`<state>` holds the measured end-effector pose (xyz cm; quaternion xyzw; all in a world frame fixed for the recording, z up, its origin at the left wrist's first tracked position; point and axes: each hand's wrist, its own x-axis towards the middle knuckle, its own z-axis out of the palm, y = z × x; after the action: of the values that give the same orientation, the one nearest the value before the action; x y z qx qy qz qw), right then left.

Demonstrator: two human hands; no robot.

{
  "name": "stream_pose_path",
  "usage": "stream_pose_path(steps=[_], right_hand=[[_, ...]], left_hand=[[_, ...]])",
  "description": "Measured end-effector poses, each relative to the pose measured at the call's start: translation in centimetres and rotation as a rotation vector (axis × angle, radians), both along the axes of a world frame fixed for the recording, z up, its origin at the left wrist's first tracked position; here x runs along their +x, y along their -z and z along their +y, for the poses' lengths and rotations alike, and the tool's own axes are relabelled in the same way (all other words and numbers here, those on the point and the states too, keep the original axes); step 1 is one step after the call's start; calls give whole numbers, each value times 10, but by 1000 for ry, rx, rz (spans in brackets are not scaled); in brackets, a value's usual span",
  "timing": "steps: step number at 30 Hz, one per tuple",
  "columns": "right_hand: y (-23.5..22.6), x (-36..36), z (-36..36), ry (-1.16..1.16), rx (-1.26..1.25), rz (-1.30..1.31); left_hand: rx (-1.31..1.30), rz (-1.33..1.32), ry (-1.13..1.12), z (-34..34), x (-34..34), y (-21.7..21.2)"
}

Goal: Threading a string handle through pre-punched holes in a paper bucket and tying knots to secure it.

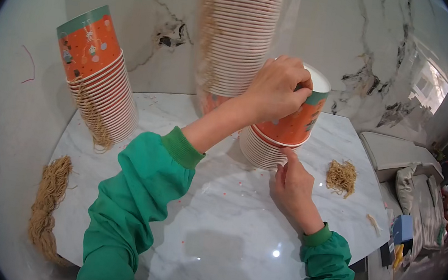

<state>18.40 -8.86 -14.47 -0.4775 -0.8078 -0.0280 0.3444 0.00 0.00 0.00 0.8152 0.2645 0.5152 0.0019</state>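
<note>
An orange paper cup [282,125] with a green band sits upside down atop a short stack of nested white-rimmed cups [263,149] on the marble-patterned table. My left hand [280,86] reaches over from the left and grips the cup's upper end, thumb and fingers pinched at the green band. Lower down, my right hand [297,185] is partly curled, with a fingertip against the cup's rim where it meets the stack. A tall stack of cups [241,37] stands just behind my left hand, its top cut off by the view.
On the left leans another stack of orange cups [106,85], with tan strands [94,117] down its side. A tan strand bundle [47,208] hangs over the table's left edge. A small noodle-like clump [341,177] lies right. Beyond are a sofa [427,202] and a blue box [403,229].
</note>
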Motion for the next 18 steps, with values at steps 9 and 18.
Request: stream_pose_path(steps=[9,18], right_hand=[[3,6,5,-25,47,36],[3,4,2,-26,7,45]], left_hand=[[-61,-72,23,-9,-3,-23],[86,-240,12,-18,-28,-58]])
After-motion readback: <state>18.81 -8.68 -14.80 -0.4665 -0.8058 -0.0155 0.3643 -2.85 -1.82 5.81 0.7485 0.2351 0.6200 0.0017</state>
